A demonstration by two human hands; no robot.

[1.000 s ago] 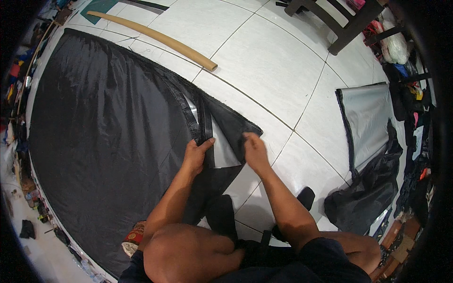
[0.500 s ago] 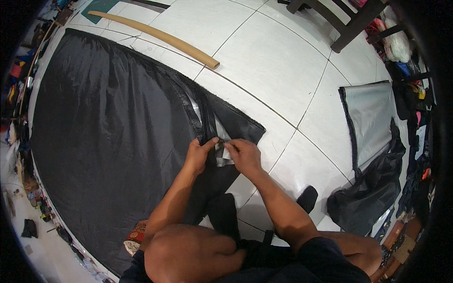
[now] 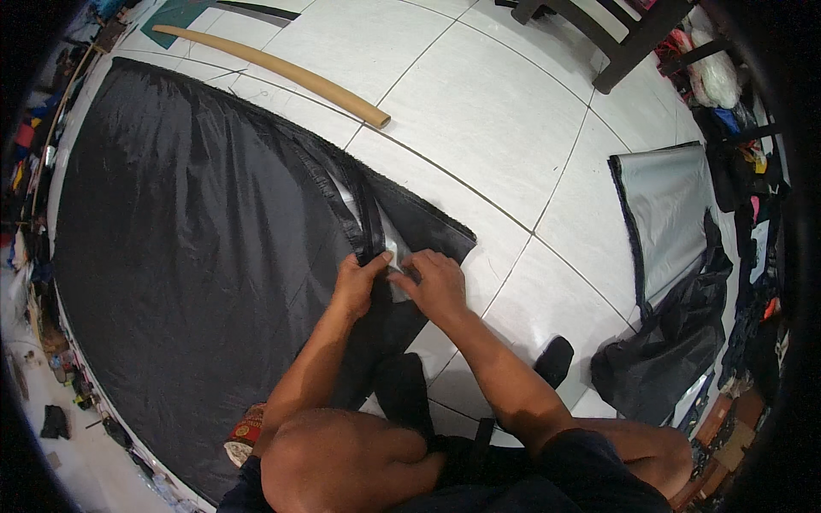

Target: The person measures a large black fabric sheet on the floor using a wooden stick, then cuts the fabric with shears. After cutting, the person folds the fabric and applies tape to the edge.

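A large sheet of black fabric (image 3: 188, 214) lies spread on the tiled floor, its silver underside (image 3: 399, 292) showing where the near right edge is folded back. My left hand (image 3: 355, 282) is closed on this folded edge, thumb on top, beside a narrow black strip or hem (image 3: 366, 205). Close to its right, my right hand (image 3: 438, 286) hovers at the silver side with fingers bent and a gap between thumb and forefinger. Nothing can be made out in that gap. Whether its fingertips touch the fabric is unclear.
A long tan tube or strip (image 3: 282, 70) lies past the fabric's far edge, near a green mat (image 3: 180, 19). Folded silver and black fabric (image 3: 667, 231) is at the right. Dark furniture legs (image 3: 620, 64) stand far right; a red can-like container (image 3: 248, 427) is by my left knee.
My right thumb and forefinger have come apart from their pinch near the left thumb, and the thumb has dropped lower. The left hand keeps its grip. The whole view has shifted slightly.
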